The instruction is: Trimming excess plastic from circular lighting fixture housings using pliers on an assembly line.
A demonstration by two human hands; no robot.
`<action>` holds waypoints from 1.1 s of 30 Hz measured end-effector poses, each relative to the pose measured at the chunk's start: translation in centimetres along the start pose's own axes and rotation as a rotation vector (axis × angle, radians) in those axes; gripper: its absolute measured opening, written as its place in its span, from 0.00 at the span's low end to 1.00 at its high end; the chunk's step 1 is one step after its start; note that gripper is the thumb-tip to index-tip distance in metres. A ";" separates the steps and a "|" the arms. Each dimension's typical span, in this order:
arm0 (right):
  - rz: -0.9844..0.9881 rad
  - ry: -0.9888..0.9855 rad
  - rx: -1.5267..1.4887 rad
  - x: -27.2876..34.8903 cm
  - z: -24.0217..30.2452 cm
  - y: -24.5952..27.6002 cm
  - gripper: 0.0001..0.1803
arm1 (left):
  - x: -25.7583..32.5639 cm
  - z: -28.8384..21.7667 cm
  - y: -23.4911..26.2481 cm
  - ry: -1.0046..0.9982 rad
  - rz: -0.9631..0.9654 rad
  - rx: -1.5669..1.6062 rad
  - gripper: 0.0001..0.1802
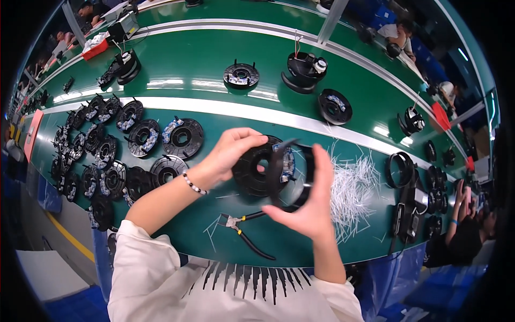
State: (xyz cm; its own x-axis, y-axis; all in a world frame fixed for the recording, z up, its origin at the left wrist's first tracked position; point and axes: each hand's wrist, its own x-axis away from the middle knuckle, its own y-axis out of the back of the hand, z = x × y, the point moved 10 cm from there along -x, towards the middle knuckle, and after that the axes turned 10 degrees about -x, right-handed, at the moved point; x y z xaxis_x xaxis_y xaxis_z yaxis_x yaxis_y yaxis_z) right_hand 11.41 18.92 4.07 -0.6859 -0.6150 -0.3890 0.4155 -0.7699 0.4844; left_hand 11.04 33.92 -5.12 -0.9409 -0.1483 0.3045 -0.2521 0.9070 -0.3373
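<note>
My left hand [230, 153], a beaded bracelet at its wrist, grips the edge of a round black plastic disc [248, 174] with a hole at its centre. A curved circuit board [289, 163] sits on the disc's right side. Fingers curled around it, my right hand [314, 212] holds a black plastic ring [275, 174] upright in front of that board. The ring is slightly blurred and overlaps the disc; whether they touch I cannot tell. Below both hands, cutting pliers [249, 242] with black and yellow handles lie with their handles spread.
A heap of thin white strips [351, 193] lies right of my right hand. Several discs with boards [144, 138] crowd the left side. More rings [399, 169] and black parts stand at the right. Beyond a white rail, a conveyor [193, 64] carries black assemblies [306, 70].
</note>
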 end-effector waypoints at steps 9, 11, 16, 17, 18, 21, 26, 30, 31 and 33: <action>-0.053 0.032 0.068 -0.4 -0.6 -2.5 0.61 | 3.0 3.6 -5.1 0.209 0.198 0.478 0.33; -0.053 0.025 0.064 -0.3 -0.9 -2.5 0.64 | 3.6 2.7 -6.3 0.135 0.370 0.573 0.36; -0.017 0.029 -0.057 -0.5 -1.4 -1.6 0.63 | 3.2 2.7 -5.4 0.114 0.358 0.516 0.34; 0.015 0.036 -0.110 -0.3 -1.5 -1.8 0.62 | 3.2 2.5 -5.4 0.113 0.387 0.513 0.35; 0.037 0.064 -0.105 -0.1 -1.5 -2.0 0.62 | 3.0 2.5 -5.3 0.148 0.357 0.570 0.33; 0.045 0.116 -0.027 0.2 -0.5 -2.9 0.62 | 2.7 3.2 -5.3 0.192 0.399 0.586 0.30; 0.047 0.147 -0.097 0.6 -0.5 -3.1 0.57 | 2.6 3.8 -4.4 0.274 0.245 0.509 0.26; 0.079 0.146 -0.221 0.2 -0.7 -2.6 0.56 | 2.4 3.9 -4.6 0.295 0.255 0.517 0.24; 0.082 0.144 -0.220 -0.1 -0.7 -2.5 0.56 | 2.5 3.8 -5.0 0.302 0.299 0.529 0.24; 0.132 0.152 -0.246 -0.4 -0.5 -2.6 0.56 | 2.5 3.6 -4.9 0.297 0.293 0.528 0.23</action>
State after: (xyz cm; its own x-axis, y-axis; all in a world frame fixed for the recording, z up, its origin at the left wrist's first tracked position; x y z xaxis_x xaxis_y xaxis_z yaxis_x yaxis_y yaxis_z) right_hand 10.91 21.07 2.58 -0.5275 -0.7163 -0.4568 0.6395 -0.6887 0.3417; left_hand 9.12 27.71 -5.90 -0.9040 0.2576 0.3412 -0.1440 0.5680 -0.8104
